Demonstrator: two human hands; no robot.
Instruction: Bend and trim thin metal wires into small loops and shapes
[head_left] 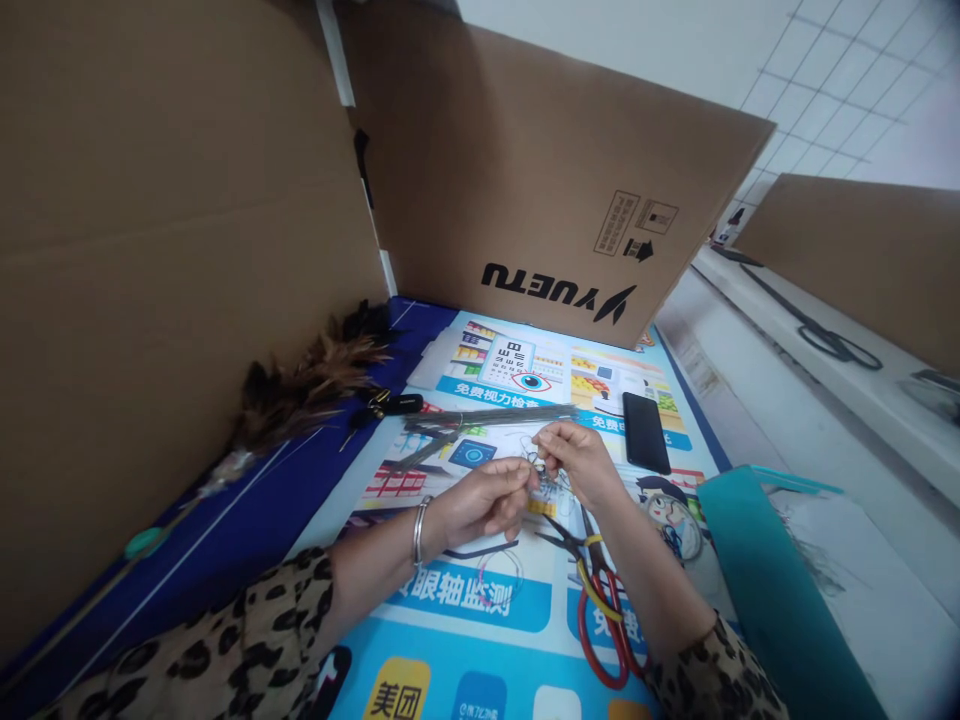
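My left hand, with a silver bangle at the wrist, is closed in a pinch at the middle of the table. Close beside it my right hand pinches with thumb and forefinger. Thin dark wire shows in small loops between the fingertips of both hands; its exact shape is too fine to make out. Under the hands lie pliers with yellow grips and scissors with red handles, partly overlapping. Just beyond the hands rests a bundle of thin straight wires.
A black phone lies to the right, near a teal box. Keys with a black fob and a feather duster are on the left. Cardboard panels stand at the left and back. A printed sheet covers the table.
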